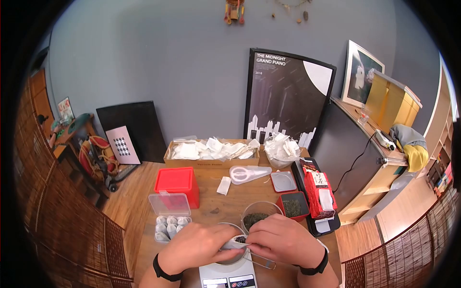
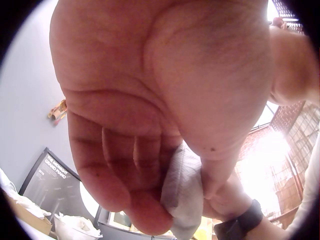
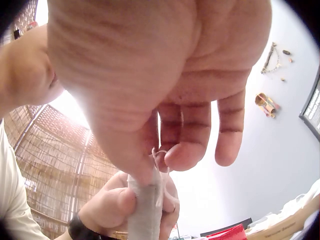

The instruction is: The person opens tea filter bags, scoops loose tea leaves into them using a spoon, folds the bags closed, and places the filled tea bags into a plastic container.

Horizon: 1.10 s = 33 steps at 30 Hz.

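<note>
Over bowl (image 1: 234, 261), near rim of tub (image 1: 261, 206); pinching white, open-mouthed pouch (image 2: 182, 195) of dark leaves (image 1: 240, 239) with left hand (image 1: 204, 244), right hand (image 1: 286, 240)

white pouch (image 1: 234, 246) partly covered by left hand (image 1: 204, 245) and right hand (image 1: 283, 242), bowl (image 1: 233, 260) beneath largely hidden, scale (image 1: 225, 271) cut off at bottom, poster's (image 1: 290, 96) smallest print illegible, wall hanging (image 1: 234, 12) cropped above

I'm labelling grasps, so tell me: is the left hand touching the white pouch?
Touching. The left wrist view shows the left hand pinching the white pouch between thumb and fingers.
</note>
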### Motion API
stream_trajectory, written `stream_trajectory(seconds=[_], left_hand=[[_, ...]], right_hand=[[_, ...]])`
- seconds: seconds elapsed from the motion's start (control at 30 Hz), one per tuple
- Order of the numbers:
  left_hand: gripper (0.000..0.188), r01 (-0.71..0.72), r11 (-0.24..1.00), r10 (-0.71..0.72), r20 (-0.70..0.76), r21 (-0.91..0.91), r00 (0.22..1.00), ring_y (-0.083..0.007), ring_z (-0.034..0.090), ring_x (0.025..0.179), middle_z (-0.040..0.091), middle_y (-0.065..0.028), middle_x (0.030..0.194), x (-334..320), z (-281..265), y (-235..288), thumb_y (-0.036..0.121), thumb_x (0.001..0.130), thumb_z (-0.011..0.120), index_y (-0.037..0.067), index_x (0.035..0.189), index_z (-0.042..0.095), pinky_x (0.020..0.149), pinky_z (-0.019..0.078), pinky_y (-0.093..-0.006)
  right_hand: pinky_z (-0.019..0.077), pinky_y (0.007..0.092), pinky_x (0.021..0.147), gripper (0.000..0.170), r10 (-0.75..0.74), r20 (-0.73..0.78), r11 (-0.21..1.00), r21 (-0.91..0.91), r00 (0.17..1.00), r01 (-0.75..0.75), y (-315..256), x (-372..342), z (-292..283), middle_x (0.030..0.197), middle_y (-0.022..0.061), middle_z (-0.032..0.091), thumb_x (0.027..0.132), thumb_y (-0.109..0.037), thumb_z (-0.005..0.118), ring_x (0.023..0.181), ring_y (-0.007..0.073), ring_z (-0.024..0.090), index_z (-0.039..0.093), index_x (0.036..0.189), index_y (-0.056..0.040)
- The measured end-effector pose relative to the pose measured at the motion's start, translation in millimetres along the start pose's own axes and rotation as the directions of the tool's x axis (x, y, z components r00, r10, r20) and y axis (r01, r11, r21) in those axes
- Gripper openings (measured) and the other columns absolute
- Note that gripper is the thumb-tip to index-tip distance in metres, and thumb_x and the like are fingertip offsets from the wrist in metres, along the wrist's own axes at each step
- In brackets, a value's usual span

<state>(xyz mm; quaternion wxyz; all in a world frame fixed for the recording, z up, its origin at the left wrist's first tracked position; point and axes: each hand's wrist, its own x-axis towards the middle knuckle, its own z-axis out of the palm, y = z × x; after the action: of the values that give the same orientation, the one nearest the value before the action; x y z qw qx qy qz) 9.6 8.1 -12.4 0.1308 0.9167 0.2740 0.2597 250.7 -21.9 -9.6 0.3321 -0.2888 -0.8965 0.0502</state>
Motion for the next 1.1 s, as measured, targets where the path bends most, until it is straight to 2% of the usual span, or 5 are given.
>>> stream_trajectory(seconds=[0.93, 1.0, 1.1], left_hand=[[0.034, 0.057, 0.998, -0.058, 0.023, 0.031, 0.998, -0.0293, 0.068, 0.063, 0.069, -0.0087, 0.073, -1.3, 4.5, -3.6, 0.040, 0.088, 0.077, 0.010, 0.104, 0.072, 0.054, 0.0526, -0.0372], [0.034, 0.061, 0.997, -0.062, 0.034, 0.038, 0.997, -0.0294, 0.069, 0.063, 0.069, -0.0089, 0.074, -1.8, 3.6, -3.0, 0.040, 0.088, 0.077, 0.010, 0.104, 0.071, 0.054, 0.0527, -0.0373], [0.034, 0.069, 0.996, -0.071, 0.041, 0.048, 0.997, -0.0297, 0.069, 0.064, 0.069, -0.0093, 0.074, -1.7, 2.7, -2.1, 0.040, 0.087, 0.077, 0.010, 0.103, 0.071, 0.054, 0.0529, -0.0375]], right_hand=[[0.0511, 0.0345, 0.084, 0.017, 0.014, 0.033, 0.999, -0.045, 0.999, -0.013, 0.9, -0.1, -0.4, 0.098, 0.0030, 0.064, 0.086, -0.012, 0.074, 0.090, 0.0221, 0.064, 0.065, 0.100, -0.0096], [0.0509, 0.0364, 0.080, 0.021, 0.028, -0.014, 0.999, -0.015, 1.000, -0.029, 1.8, 0.7, 0.7, 0.096, 0.0038, 0.068, 0.081, -0.008, 0.079, 0.088, 0.0237, 0.066, 0.067, 0.098, -0.0096], [0.0510, 0.0363, 0.081, 0.022, 0.036, -0.019, 0.999, -0.023, 0.999, -0.036, 1.8, 0.8, 1.2, 0.096, 0.0039, 0.068, 0.080, -0.008, 0.080, 0.087, 0.0240, 0.066, 0.066, 0.098, -0.0097]])
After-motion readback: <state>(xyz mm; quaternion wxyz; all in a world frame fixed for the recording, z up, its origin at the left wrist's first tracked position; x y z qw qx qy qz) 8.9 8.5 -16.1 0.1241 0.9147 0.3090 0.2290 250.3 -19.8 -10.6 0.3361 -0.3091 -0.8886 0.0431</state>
